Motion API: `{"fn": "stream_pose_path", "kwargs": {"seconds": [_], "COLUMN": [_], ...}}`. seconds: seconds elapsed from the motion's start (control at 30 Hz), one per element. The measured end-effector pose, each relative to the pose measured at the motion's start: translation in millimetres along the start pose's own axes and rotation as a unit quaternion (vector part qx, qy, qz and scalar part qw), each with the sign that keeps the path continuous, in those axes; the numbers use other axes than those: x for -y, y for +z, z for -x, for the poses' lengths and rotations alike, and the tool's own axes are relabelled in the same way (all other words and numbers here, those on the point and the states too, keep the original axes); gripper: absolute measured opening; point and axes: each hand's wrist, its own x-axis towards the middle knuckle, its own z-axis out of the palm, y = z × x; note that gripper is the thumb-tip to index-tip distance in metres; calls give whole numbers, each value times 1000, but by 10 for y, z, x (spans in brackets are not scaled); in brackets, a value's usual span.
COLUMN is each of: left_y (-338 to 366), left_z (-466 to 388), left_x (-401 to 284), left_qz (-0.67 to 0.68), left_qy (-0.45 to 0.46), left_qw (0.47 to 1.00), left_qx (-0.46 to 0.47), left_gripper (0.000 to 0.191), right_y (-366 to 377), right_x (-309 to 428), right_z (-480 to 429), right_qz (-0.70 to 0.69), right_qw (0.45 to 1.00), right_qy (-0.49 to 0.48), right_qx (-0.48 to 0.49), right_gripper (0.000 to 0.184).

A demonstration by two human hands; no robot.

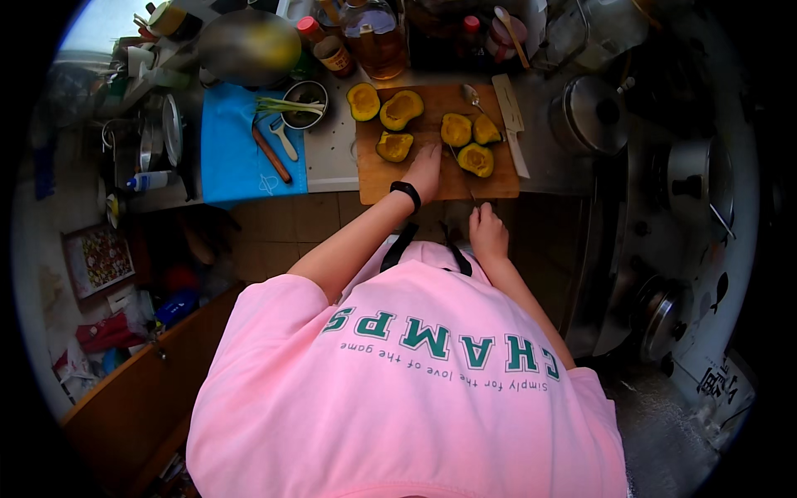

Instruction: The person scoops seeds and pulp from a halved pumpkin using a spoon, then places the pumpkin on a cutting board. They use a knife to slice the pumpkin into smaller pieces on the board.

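My left hand [426,169], with a black band on its wrist, lies flat on a wooden cutting board [436,190], its fingers stretched forward. Near the board's front edge, my right hand [489,229] grips a knife [472,194]. The thin blade, seen almost edge-on, points forward over the board. Pieces of cut squash with dark green rind and yellow flesh lie around both hands: a hollowed piece [395,147] beside my left fingers, a larger one [401,109] behind it, and a cluster with a front piece [476,160] right of the blade. A metal spoon [471,96] rests at the board's back.
A white-handled kitchen knife [518,152] lies along the board's right edge. On the left, a blue cloth [230,155] bears a peeler [285,142], a wooden-handled tool [273,155] and a bowl [305,104] with scallions. Bottles [330,53] stand behind; a lidded pot [588,115] stands right.
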Motion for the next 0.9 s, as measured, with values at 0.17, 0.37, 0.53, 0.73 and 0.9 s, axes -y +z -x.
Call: {"fn": "stream_pose_path", "kwargs": {"seconds": [0.17, 0.37, 0.53, 0.73, 0.9], "left_y": [-95, 19, 241, 319, 388], "left_z": [354, 407, 409, 355, 335], "left_x": [-93, 67, 24, -72, -81], "left_qz": [90, 166, 192, 224, 236], "left_qy": [13, 1, 7, -24, -40], "left_qw": [995, 979, 964, 954, 942], "left_qx": [-28, -115, -183, -195, -237], "left_gripper": [51, 46, 49, 50, 48], "right_y": [-49, -114, 55, 164, 243], "right_x": [-37, -24, 14, 130, 155], "right_z": [7, 49, 86, -3, -15], "right_qz": [-18, -17, -48, -153, -178], "right_qw": [1000, 999, 998, 985, 980], "right_qy": [7, 19, 29, 72, 87], "right_qx": [4, -22, -15, 20, 27], "right_gripper": [24, 27, 27, 33, 33]}}
